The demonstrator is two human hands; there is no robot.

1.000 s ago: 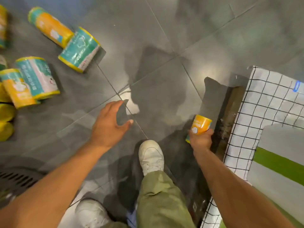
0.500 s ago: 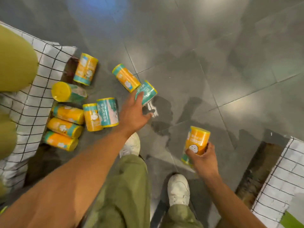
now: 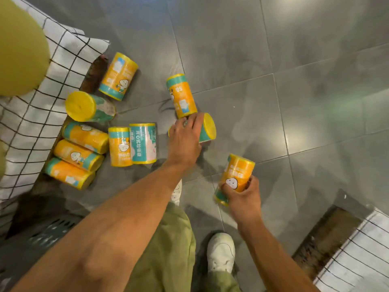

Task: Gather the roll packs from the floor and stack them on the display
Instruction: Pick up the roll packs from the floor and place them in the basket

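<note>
Several yellow, orange and teal roll packs lie on the grey tile floor. My left hand (image 3: 184, 138) is wrapped over one lying on its side, a teal pack with a yellow end (image 3: 207, 128). Just above it lies an orange pack (image 3: 182, 95). My right hand (image 3: 242, 196) grips an orange pack with a cartoon face (image 3: 236, 175), held off the floor. To the left lie an orange pack (image 3: 120, 146) and a teal pack (image 3: 143, 143) side by side, and a cluster of packs (image 3: 77, 154) against the checked cloth.
A display draped in white checked cloth (image 3: 42, 114) stands at the left, with a green rounded shape (image 3: 19, 49) on it. A second checked cloth display (image 3: 357, 256) is at the lower right. My white shoes (image 3: 221, 251) and green trousers are below.
The view swung left toward the scattered packs. My left hand reached forward and closed over the teal pack. My right hand kept hold of its orange pack.
</note>
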